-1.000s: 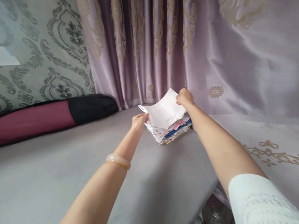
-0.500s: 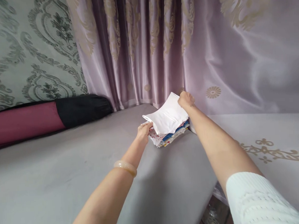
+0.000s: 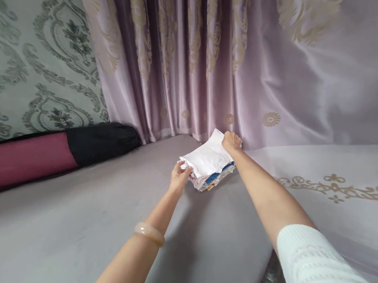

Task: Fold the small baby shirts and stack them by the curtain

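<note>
A white folded cloth (image 3: 205,157) lies on top of a stack of folded cloths (image 3: 210,182), whose edges show blue, white and small coloured prints. My left hand (image 3: 180,178) is at the stack's left corner, thumb and forefinger gripping the white cloth's edge. At the far right edge, my right hand (image 3: 231,142) is closed on the same white cloth, its fingertips partly hidden. The white cloth rests close to the pile, its far corner slightly raised. On my left wrist is a pale bangle (image 3: 149,233).
The stack stands on a grey padded surface (image 3: 85,218). A long maroon and black bag (image 3: 103,141) lies along the patterned wall at left. Purple curtains (image 3: 179,74) hang behind. To the right is a pale cover (image 3: 304,165) with gold scrollwork.
The white cloth has come down flatter onto the stack. My right hand has lowered with it and shifted slightly left; my left hand has moved a little down and left, its fingers more spread.
</note>
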A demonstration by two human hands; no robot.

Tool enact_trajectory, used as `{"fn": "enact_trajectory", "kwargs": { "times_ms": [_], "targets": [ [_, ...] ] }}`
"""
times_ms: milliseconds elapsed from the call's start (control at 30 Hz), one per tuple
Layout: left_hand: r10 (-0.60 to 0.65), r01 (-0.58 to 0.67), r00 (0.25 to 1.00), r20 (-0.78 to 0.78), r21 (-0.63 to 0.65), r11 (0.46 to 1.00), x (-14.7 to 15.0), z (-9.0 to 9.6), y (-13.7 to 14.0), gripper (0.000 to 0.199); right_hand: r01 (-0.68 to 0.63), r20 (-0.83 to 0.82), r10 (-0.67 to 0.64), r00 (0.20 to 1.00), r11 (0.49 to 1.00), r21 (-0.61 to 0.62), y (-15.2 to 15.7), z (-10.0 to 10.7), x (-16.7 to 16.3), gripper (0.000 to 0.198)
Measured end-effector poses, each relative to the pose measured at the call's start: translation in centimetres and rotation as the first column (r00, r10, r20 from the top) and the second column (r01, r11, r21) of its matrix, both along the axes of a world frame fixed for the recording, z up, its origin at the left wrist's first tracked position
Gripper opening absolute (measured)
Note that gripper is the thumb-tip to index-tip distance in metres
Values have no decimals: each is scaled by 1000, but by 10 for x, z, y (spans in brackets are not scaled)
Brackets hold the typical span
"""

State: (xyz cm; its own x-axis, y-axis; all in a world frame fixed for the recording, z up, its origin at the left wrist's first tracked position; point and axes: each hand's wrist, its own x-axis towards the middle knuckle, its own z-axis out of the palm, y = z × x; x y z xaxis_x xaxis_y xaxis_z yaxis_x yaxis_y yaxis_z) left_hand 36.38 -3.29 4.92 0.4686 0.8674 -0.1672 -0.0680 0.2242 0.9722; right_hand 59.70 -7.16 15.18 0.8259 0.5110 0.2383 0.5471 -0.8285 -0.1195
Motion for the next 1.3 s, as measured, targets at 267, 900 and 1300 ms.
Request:
{"fn": "enact_trajectory", "kwargs": {
  "times_ms": [267, 900, 1300],
  "targets": [
    [28, 10, 981, -192, 194, 981, -56, -28, 18, 58, 13, -23, -13, 1000, 1000, -14, -6, -28, 4, 35],
    [292, 62, 760, -580, 511, 857, -268, -59, 62, 54, -63, -154, 49, 987, 994, -86, -16, -55, 29, 45],
    [238, 98, 804, -545, 516, 851, -277, -58, 52, 44, -558, 21, 559, 829, 829, -34, 5, -73, -86, 48]
  ]
}}
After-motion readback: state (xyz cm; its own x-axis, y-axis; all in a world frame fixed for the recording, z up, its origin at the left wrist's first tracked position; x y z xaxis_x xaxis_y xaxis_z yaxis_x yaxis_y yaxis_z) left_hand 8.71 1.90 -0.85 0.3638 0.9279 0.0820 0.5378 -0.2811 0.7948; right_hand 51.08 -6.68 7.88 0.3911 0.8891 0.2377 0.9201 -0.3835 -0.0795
